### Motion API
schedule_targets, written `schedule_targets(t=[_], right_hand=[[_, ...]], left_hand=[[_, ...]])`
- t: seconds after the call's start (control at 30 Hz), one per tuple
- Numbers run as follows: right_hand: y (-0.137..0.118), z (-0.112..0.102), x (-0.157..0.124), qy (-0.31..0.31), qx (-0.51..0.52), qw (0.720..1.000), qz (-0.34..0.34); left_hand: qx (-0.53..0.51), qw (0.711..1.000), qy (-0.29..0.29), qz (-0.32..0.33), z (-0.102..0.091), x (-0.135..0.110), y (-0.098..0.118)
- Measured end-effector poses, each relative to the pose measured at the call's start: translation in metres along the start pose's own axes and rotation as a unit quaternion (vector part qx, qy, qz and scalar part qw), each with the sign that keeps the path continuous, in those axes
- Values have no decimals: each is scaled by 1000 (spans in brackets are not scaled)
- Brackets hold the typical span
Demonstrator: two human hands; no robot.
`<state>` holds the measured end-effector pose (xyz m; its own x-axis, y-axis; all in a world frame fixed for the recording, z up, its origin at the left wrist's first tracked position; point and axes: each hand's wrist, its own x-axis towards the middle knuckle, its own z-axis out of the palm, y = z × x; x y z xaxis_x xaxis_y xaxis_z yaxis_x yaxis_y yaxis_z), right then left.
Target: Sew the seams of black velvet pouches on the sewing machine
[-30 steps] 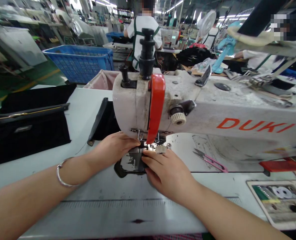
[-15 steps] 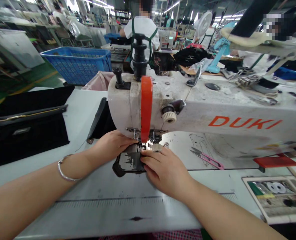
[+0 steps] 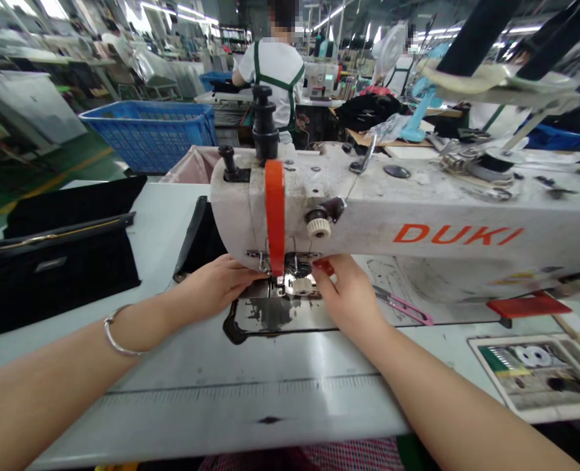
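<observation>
apparently mid-work, though how much is sewn or left cannot be told: black fabric [image 3: 205, 241] lies on the worktop [image 3: 162, 219], partly behind the sewing machine [image 3: 235, 209]; left hand [image 3: 216, 281] and right hand [image 3: 352, 296] flank its needle area [image 3: 280, 286], each grip's contents hidden

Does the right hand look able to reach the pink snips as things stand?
Probably yes: the pink snips lie close beside the right hand, and nothing appears to cover their handles.

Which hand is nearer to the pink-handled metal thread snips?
Right. The right hand is just left of the snips; the left hand is farther left, beyond the upright orange sewing-machine guard.
</observation>
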<state>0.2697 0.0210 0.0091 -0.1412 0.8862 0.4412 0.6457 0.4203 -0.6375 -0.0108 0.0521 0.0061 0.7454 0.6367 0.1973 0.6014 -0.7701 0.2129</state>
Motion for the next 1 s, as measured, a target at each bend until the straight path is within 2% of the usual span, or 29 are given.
schedule_targets(t=[0.1,0.23,0.47,1.0], right_hand=[[4,-3,10,1,-11,999,37],[1,-6,11,-21,7,1000,14],[0,2,8,-10,-19,1000,-8],[1,9,4,10,-35,999,-9]], left_hand=[[-11,1000,9,-7,3,1,3],[-7,1000,11,-15,4,-1,3],[1,1000,15,-27,9,-2,-2],[-16,999,23,-44,10,-2,2]])
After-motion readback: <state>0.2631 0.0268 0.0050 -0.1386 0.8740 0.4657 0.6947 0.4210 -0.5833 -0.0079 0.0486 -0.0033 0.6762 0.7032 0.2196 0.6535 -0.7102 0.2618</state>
